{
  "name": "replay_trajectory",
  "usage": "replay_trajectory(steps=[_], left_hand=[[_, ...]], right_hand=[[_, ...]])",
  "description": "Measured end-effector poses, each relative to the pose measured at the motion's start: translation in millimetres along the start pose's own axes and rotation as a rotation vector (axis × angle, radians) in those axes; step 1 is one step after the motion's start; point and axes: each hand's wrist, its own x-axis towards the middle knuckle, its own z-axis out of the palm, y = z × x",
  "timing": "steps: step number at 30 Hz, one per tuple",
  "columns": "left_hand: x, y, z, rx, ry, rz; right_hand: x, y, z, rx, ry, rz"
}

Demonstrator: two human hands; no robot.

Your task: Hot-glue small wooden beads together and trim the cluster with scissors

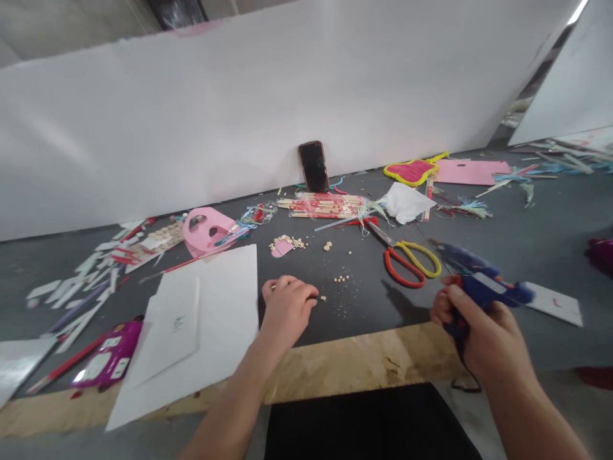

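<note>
My right hand [483, 332] is closed around the handle of a blue glue gun [479, 281], held just above the table's front right, its nozzle aimed left and away. My left hand [287, 308] rests on the dark table top [364, 300] with the fingers curled in a pinch; what they hold is too small to make out. Small wooden beads [341, 278] lie scattered just right of that hand. A white paper sheet [215, 319] lies to its left.
Red and yellow scissors [412, 259] lie ahead of the glue gun. A phone [313, 166] leans on the white backboard. Bundled wooden sticks [320, 204], a pink cut-out [205, 230], paper strips at left, a purple packet [110, 361] and a bare wooden front edge [364, 364].
</note>
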Motion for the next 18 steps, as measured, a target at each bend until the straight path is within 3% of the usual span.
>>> replay_trajectory(steps=[3, 8, 18], left_hand=[[2, 3, -6.3, -0.017, -0.056, -0.011], [5, 7, -13.8, 0.007, -0.045, -0.005], [40, 26, 2.0, 0.041, -0.035, 0.115]], right_hand=[[-5, 13, 13, 0.018, -0.075, 0.022], [-4, 24, 16, -0.027, -0.154, 0.086], [-5, 26, 13, -0.131, -0.178, 0.055]])
